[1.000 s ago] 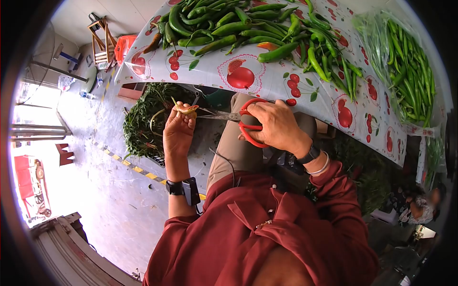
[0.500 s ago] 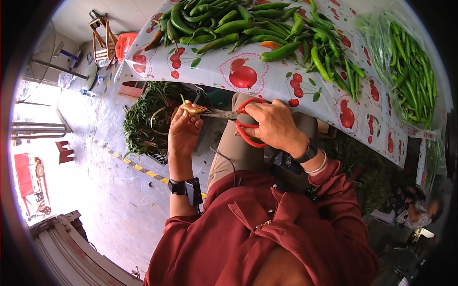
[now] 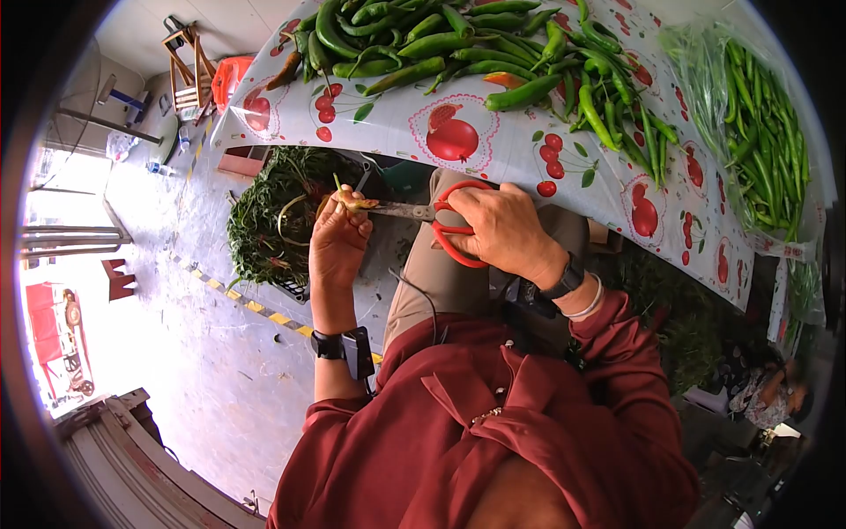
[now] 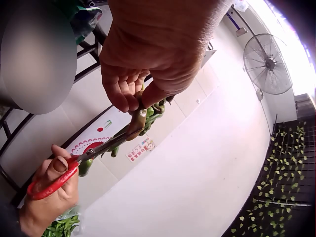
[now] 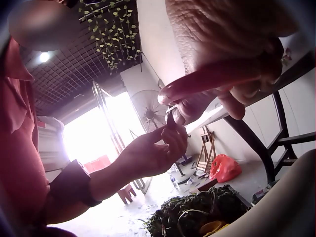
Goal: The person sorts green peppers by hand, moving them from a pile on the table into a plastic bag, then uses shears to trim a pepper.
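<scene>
Pepper [image 3: 359,204], probably light, soft and easily torn, best pinched near the stem [image 3: 337,182], as the left hand [image 3: 338,242] holds it; the right hand [image 3: 511,231] grips scissors [image 3: 423,212]

Scissors [image 3: 426,212] over a thigh [image 3: 454,286], peppers [image 3: 438,46] on the table [image 3: 520,132] beyond, bag [image 3: 694,84] right, greens [image 3: 263,212] left, apparently in a crate [image 3: 296,290].

Fruit-print tablecloth [image 3: 511,141] with pile of green peppers [image 3: 432,48] and bag of peppers [image 3: 765,145]
</scene>
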Action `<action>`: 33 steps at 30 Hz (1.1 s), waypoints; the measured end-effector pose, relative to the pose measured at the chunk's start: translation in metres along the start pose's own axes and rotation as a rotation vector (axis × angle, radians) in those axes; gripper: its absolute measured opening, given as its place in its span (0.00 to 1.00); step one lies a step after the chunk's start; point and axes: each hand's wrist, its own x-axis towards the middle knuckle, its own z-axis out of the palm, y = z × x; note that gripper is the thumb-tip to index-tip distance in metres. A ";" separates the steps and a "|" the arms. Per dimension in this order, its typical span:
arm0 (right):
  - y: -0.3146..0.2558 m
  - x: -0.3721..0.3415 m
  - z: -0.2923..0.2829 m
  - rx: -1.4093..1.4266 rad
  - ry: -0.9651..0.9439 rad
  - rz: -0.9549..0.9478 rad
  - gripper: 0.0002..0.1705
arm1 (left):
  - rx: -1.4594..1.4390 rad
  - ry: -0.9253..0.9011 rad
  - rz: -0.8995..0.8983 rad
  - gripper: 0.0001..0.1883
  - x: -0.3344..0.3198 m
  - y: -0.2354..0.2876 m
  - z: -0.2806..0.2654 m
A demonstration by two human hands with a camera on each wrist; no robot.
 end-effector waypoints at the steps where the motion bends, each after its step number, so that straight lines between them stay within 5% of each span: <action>1: -0.001 0.001 -0.001 0.000 0.000 0.001 0.20 | 0.019 0.023 0.003 0.15 0.000 0.000 0.001; 16: -0.004 0.001 0.002 -0.083 -0.163 -0.001 0.19 | 0.076 0.062 -0.008 0.13 -0.002 0.000 -0.010; 21: -0.002 -0.003 0.011 0.069 0.021 0.045 0.18 | 0.097 0.081 0.015 0.14 -0.003 0.002 -0.010; 33: 0.000 -0.012 0.000 0.149 0.027 0.131 0.23 | 0.069 0.030 0.036 0.13 -0.003 0.004 -0.002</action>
